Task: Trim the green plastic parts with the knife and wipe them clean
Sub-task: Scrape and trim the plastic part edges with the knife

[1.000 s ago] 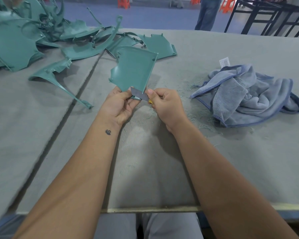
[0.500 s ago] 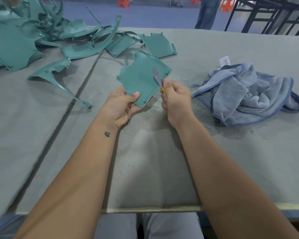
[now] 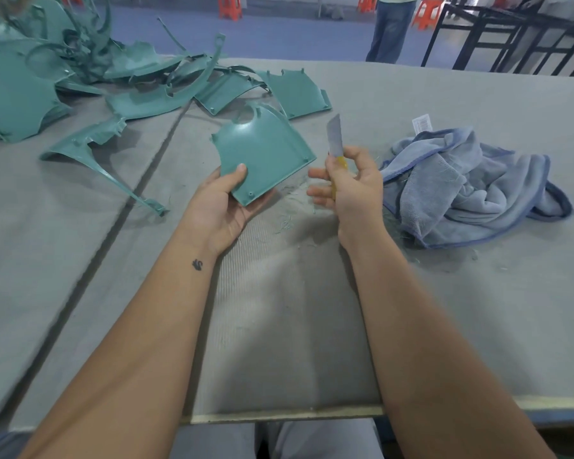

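My left hand holds a curved green plastic panel by its near corner, thumb on top, just above the grey table. My right hand grips a knife with a yellow handle, its grey blade pointing up and away. The blade is off the panel, a short way to its right. A blue-grey cloth lies crumpled on the table to the right of my right hand.
A heap of other green plastic parts covers the table's far left. One long thin green part lies alone left of my hand. Green shavings litter the table under my hands. A person and black frames stand beyond the table.
The knife has left the panel's edge and moved right, blade now upright. My left hand has turned the panel and lowered it toward flat.
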Action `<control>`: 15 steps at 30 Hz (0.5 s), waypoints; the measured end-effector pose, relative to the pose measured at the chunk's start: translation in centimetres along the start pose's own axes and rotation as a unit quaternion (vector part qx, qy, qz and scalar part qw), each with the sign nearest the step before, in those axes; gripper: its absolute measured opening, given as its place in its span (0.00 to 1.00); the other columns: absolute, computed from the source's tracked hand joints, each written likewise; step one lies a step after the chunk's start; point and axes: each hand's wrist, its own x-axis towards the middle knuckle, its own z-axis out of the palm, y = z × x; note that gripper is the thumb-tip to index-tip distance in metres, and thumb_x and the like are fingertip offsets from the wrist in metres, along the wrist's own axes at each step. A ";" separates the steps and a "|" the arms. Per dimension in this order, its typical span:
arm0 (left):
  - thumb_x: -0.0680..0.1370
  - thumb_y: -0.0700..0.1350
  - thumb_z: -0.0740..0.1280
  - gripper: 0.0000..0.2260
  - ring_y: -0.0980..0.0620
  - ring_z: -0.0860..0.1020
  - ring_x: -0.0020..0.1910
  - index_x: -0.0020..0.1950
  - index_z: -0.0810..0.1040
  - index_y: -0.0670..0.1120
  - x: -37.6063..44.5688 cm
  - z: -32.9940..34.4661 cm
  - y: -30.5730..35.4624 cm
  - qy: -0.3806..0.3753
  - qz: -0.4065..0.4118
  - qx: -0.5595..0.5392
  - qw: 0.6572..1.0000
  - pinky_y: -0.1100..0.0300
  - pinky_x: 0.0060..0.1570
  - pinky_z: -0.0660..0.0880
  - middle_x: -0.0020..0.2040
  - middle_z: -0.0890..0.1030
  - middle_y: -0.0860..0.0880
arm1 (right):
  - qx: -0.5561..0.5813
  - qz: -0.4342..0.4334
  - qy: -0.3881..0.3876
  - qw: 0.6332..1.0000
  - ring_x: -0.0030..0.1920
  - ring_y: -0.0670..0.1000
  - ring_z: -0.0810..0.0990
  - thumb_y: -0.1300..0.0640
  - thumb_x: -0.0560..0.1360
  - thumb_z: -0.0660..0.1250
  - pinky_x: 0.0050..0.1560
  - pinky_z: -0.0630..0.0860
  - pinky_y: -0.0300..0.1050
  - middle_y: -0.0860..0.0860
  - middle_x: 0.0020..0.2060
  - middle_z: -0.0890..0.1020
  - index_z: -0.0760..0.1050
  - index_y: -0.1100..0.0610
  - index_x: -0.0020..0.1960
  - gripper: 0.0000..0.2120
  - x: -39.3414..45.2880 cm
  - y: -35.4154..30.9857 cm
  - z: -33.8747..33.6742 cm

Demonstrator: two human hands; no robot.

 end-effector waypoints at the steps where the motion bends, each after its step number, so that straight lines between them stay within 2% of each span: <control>1: 0.82 0.37 0.59 0.08 0.48 0.85 0.44 0.57 0.76 0.42 0.1 0.0 0.0 0.000 0.000 -0.005 1.000 0.55 0.37 0.81 0.46 0.86 0.45 | -0.012 -0.004 0.001 1.000 0.22 0.47 0.71 0.59 0.79 0.63 0.24 0.69 0.37 0.52 0.28 0.80 0.73 0.50 0.47 0.05 0.0 0.0 0.1; 3: 0.82 0.37 0.59 0.08 0.47 0.85 0.44 0.56 0.76 0.42 0.1 -0.1 0.0 0.008 -0.001 -0.009 1.000 0.55 0.37 0.81 0.46 0.86 0.44 | -0.022 0.008 -0.003 1.000 0.21 0.45 0.64 0.55 0.80 0.61 0.21 0.61 0.36 0.50 0.23 0.74 0.75 0.52 0.45 0.07 0.2 0.1 0.2; 4: 0.82 0.36 0.59 0.08 0.47 0.85 0.44 0.56 0.77 0.42 0.1 -0.2 0.0 0.014 -0.002 -0.012 1.000 0.55 0.37 0.81 0.46 0.86 0.44 | -0.017 0.030 -0.008 0.999 0.21 0.45 0.62 0.51 0.81 0.58 0.22 0.59 0.36 0.49 0.23 0.72 0.77 0.53 0.44 0.13 0.3 0.1 0.2; 6: 0.81 0.35 0.59 0.07 0.47 0.85 0.42 0.54 0.77 0.40 0.1 -0.2 -0.1 0.020 -0.003 -0.017 1.000 0.56 0.36 0.81 0.45 0.86 0.43 | -0.011 0.068 -0.014 0.998 0.23 0.45 0.60 0.45 0.83 0.51 0.24 0.58 0.36 0.47 0.23 0.70 0.80 0.54 0.43 0.24 0.6 0.1 0.1; 7: 0.81 0.33 0.60 0.07 0.47 0.85 0.41 0.53 0.77 0.39 0.1 -0.2 0.0 0.019 -0.002 -0.018 1.000 0.56 0.36 0.81 0.44 0.86 0.43 | -0.024 0.065 -0.014 0.998 0.25 0.44 0.60 0.45 0.83 0.51 0.26 0.58 0.36 0.46 0.24 0.68 0.81 0.54 0.43 0.24 0.7 0.1 0.1; 9: 0.79 0.31 0.61 0.07 0.47 0.85 0.41 0.54 0.76 0.37 0.0 -0.2 0.0 0.016 -0.001 -0.024 1.000 0.57 0.37 0.81 0.43 0.86 0.42 | -0.067 0.025 -0.004 0.997 0.28 0.44 0.63 0.49 0.83 0.55 0.30 0.61 0.36 0.46 0.28 0.67 0.78 0.52 0.41 0.18 0.7 0.4 0.2; 11: 0.79 0.30 0.61 0.07 0.47 0.85 0.41 0.55 0.75 0.36 0.1 -0.2 0.1 0.017 -0.001 -0.033 0.999 0.58 0.37 0.82 0.44 0.85 0.42 | -0.087 -0.011 0.007 0.996 0.32 0.45 0.65 0.53 0.82 0.59 0.35 0.64 0.37 0.46 0.32 0.70 0.74 0.51 0.39 0.13 0.5 0.6 0.3; 13: 0.79 0.30 0.61 0.07 0.47 0.85 0.41 0.55 0.75 0.37 0.0 -0.2 0.1 0.019 -0.002 -0.035 0.999 0.58 0.37 0.82 0.44 0.85 0.42 | -0.092 -0.034 -0.002 0.995 0.31 0.45 0.66 0.56 0.82 0.59 0.34 0.65 0.36 0.46 0.33 0.75 0.72 0.51 0.39 0.12 0.5 0.7 0.2; 15: 0.79 0.30 0.61 0.07 0.47 0.85 0.42 0.55 0.76 0.38 0.0 -0.2 0.1 0.020 -0.004 -0.033 0.999 0.58 0.37 0.82 0.45 0.85 0.41 | -0.089 -0.041 -0.021 0.995 0.27 0.45 0.65 0.57 0.82 0.59 0.28 0.64 0.35 0.46 0.29 0.76 0.72 0.53 0.40 0.12 0.5 0.7 0.1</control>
